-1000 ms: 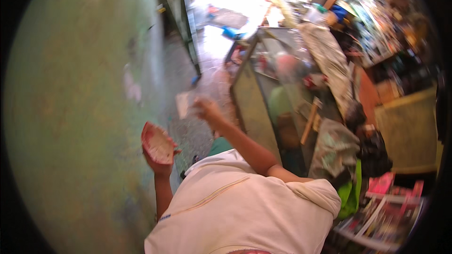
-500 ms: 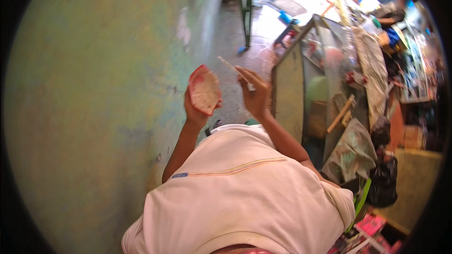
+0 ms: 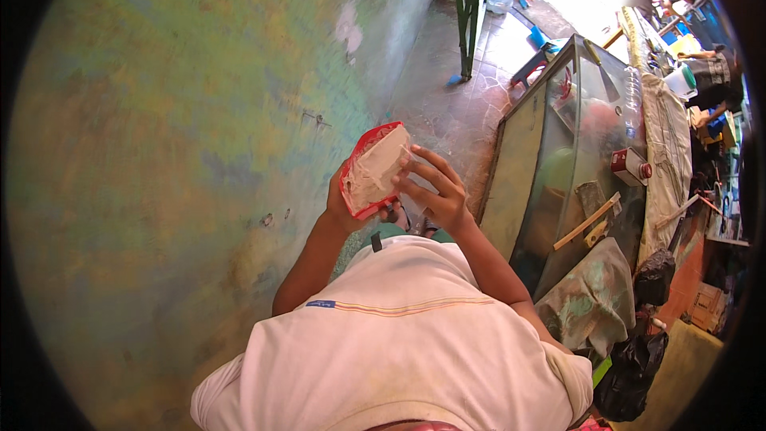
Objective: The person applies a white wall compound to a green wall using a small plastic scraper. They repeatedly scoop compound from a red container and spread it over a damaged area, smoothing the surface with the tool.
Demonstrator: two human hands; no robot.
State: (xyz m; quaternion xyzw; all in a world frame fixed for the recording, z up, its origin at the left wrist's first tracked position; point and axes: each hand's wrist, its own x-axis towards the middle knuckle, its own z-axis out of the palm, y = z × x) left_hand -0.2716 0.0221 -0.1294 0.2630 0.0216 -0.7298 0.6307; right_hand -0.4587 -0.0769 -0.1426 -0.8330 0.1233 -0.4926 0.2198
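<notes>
My left hand (image 3: 338,206) is wrapped around a red, curved-sided container (image 3: 369,211), tilted so its inside shows. Smeared across the inside is a thick beige paste (image 3: 373,172). My right hand (image 3: 444,196) is at the container's right side, fingers bent over a thin pale scraper (image 3: 404,161) that lies against the paste. The scraper's outline blends with the paste, and the fingers cover part of it.
A patchy green-yellow wall (image 3: 183,152) rises close on my left. On the right stands a glass-sided cabinet (image 3: 550,152) with a wooden stick (image 3: 586,222), a cloth (image 3: 590,295) and a dark red-and-white can (image 3: 630,168) on it. Other people are at work at the far right.
The scraper, held up apart from the container half a second ago, is now down at the paste. Both hands have come together, and the view has shifted.
</notes>
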